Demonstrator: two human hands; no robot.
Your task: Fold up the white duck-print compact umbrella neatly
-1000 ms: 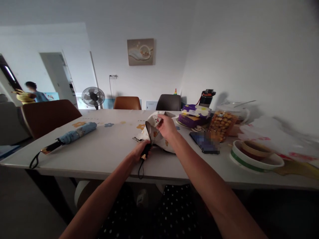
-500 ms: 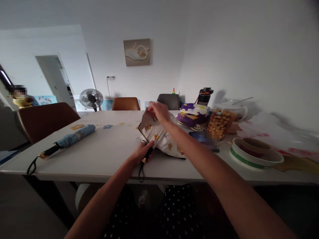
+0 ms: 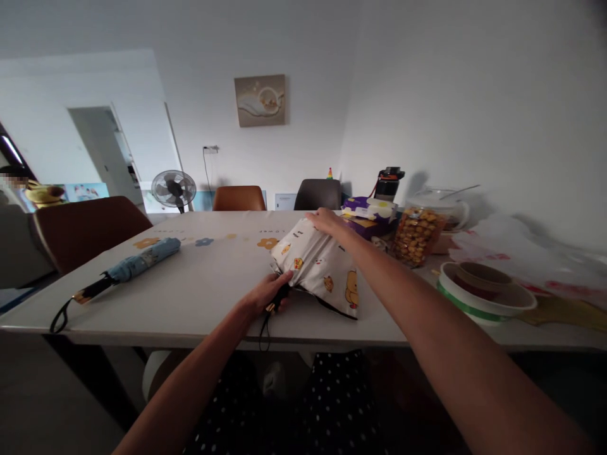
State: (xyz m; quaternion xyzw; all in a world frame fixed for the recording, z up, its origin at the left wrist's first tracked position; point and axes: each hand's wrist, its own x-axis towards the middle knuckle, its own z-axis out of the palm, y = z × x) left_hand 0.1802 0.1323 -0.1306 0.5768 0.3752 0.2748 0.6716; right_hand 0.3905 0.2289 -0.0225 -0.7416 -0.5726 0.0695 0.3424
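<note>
A white folding umbrella [image 3: 313,262] with yellow cartoon prints and a dark edge lies loosely collapsed over the near middle of the table. My left hand [image 3: 271,292] is wrapped round its black handle, and a wrist strap [image 3: 264,332] dangles from there past the table edge. At the far end of the fabric, my right hand [image 3: 325,221] pinches the canopy, with its fingertips partly hidden. To the left rests a second umbrella [image 3: 145,259], blue and rolled up, its dark handle and strap pointing toward the near left corner.
On the right of the white table [image 3: 213,303] stand a purple box [image 3: 365,215], a black bottle [image 3: 389,183], a jar of brown snacks [image 3: 417,237], stacked bowls [image 3: 486,300] and a plastic bag [image 3: 507,246]. Chairs [image 3: 239,198] and a fan [image 3: 174,188] are beyond. Someone is at far left.
My right hand has moved right and toward me, drawing the canopy fabric over so that its printed side lies flatter. My left hand keeps its grip on the handle. The person at far left shifted left.
</note>
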